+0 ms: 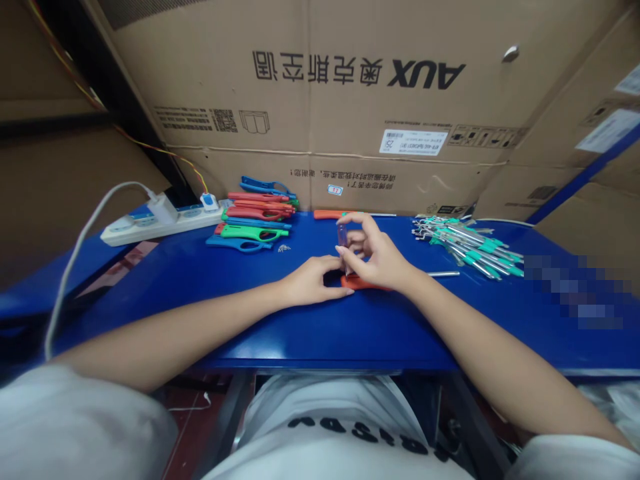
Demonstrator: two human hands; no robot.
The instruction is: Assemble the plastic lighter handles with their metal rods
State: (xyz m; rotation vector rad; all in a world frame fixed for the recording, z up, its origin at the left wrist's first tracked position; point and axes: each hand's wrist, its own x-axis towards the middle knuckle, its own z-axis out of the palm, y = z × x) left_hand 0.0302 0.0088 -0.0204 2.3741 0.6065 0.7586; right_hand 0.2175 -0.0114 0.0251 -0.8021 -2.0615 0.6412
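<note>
An orange long-nosed lighter (367, 283) lies on the blue table in front of me, its metal tube (445, 274) pointing right. My left hand (313, 280) steadies its handle end, the thumb low against it and the fingers curled over the far side. Between the fingers of my right hand (375, 253) stands a small screwdriver (342, 235) with a clear purplish handle, nearly upright. Its tip reaches down to the orange handle; the exact contact spot is partly hidden by fingers. Several tiny screws (284, 248) lie loose to the left.
Blue, green and red lighter handles (257, 213) are piled at the back left, beside a white power strip (165, 223). Another orange lighter (327, 215) lies by the cardboard wall (350, 120). Metal lighter tubes with teal parts (470, 245) are heaped at the right.
</note>
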